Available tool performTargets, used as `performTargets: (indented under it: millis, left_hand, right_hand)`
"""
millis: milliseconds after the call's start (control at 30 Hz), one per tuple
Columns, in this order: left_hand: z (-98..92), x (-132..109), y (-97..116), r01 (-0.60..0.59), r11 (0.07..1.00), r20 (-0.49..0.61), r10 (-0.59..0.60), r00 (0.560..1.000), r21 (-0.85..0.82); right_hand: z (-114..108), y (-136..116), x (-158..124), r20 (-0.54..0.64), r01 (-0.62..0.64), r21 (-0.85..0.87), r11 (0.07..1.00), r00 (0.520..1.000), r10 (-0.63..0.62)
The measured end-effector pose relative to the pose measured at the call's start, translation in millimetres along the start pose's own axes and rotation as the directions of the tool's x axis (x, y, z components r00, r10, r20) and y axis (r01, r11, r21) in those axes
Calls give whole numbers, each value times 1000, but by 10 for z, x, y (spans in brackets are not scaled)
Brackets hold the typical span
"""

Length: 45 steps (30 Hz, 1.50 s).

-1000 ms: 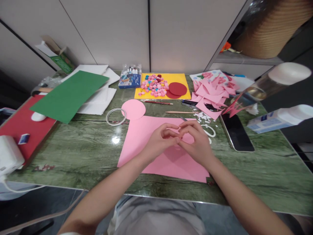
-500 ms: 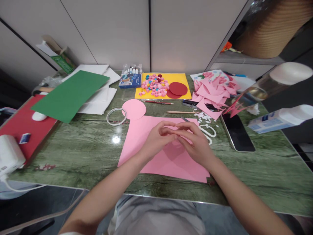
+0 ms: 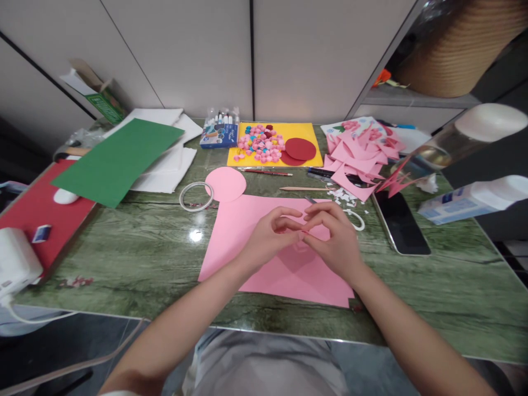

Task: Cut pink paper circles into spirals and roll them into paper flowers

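Above the large pink sheet (image 3: 243, 236), my left hand (image 3: 277, 234) and my right hand (image 3: 332, 236) meet at the fingertips. Both are closed in a pinch around something small and reddish-pink, mostly hidden by the fingers. White-handled scissors (image 3: 358, 220) lie partly under my right hand. A pink paper circle (image 3: 225, 184) overlaps the sheet's top left corner, with a roll of tape (image 3: 196, 196) beside it. Behind, a yellow sheet (image 3: 305, 131) bears many small pink, blue and yellow balls (image 3: 262, 144) and two red circles (image 3: 300, 149).
Pink paper scraps (image 3: 358, 157), a phone (image 3: 401, 223) and two bottles stand or lie at the right. A pencil (image 3: 305, 189) lies behind the hands. Green paper (image 3: 119, 159), white sheets and a white charger (image 3: 17, 258) are at the left; a marker box (image 3: 220, 132) is behind.
The fingertips have shifted slightly right and down, and a reddish-pink bit now shows between them. My right hand covers more of the scissors.
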<state>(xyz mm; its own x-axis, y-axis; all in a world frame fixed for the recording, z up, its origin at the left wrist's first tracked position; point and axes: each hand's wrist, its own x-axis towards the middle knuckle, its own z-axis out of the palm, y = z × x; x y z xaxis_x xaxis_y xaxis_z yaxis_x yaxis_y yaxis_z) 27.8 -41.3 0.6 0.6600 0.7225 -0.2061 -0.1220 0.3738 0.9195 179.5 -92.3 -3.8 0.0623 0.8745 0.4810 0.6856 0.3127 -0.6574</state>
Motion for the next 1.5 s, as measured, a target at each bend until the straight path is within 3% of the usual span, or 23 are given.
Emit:
performTargets:
  millis: [300, 567, 733, 833, 1100, 1500]
  left_hand:
    - [6, -10, 41, 26, 995, -31, -29, 999, -93]
    - [-36, 2, 43, 9, 998, -38, -11, 999, -61]
    - [-42, 6, 50, 18, 999, -21, -19, 1000, -51]
    - [-40, 12, 54, 4, 999, -17, -5, 1000, -51]
    - [-16, 2, 12, 6, 994, 17, -5, 1000, -105]
    - [5, -6, -5, 34, 994, 41, -30, 999, -101]
  right_hand:
    - [-40, -32, 5, 13, 60, -36, 998, 998, -59]
    - [-70, -30, -4, 13, 136, -117, 984, 991, -136]
    - [-58, -12, -8, 110, 145, -33, 989, 984, -141]
    - [-39, -18, -4, 118, 127, 21, 992, 985, -129]
    - [-40, -47, 10, 9, 13, 46, 999, 1000, -14]
    - [-26, -53, 19, 45, 4, 42, 999, 999, -6]
